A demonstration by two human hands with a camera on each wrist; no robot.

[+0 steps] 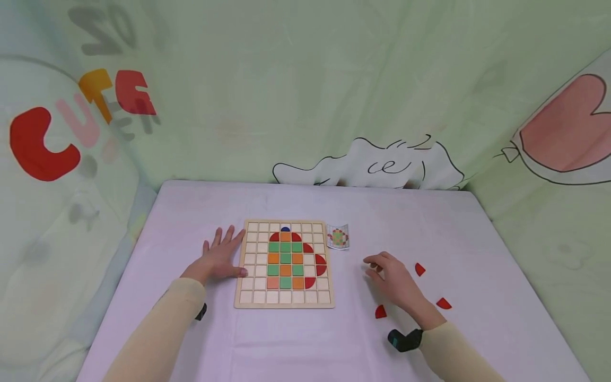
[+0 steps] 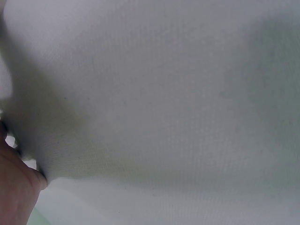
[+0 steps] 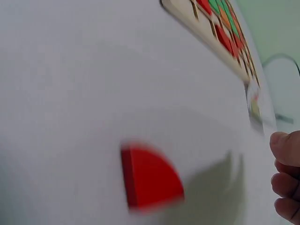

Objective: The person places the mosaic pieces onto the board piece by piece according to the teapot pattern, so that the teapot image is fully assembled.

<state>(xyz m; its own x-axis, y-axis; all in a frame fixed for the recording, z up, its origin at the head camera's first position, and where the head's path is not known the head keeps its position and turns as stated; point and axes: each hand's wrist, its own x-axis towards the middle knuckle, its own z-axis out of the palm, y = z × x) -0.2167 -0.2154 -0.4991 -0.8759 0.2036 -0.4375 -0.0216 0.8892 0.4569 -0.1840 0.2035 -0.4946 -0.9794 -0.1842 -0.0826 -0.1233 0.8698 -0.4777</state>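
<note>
A wooden grid board (image 1: 284, 305) lies on the table with green, orange, red, pink and blue pieces set among pale squares. My left hand (image 1: 221, 260) rests spread at its left edge, thumb and fingertips at the frame; in the left wrist view only part of this left hand (image 2: 18, 187) shows. To the right of the board, my right hand (image 1: 393, 278) hovers with fingers loosely bent and nothing visible in them. Around it lie three red quarter-circle pieces: one near piece (image 1: 380, 311), one far piece (image 1: 420, 269) and one right-hand piece (image 1: 444, 303).
A small printed card (image 1: 338, 236) with a similar coloured pattern touches the board's upper right side. A pale cloth covers the table (image 1: 286, 345), and printed fabric walls (image 1: 305, 95) stand behind it and at both sides.
</note>
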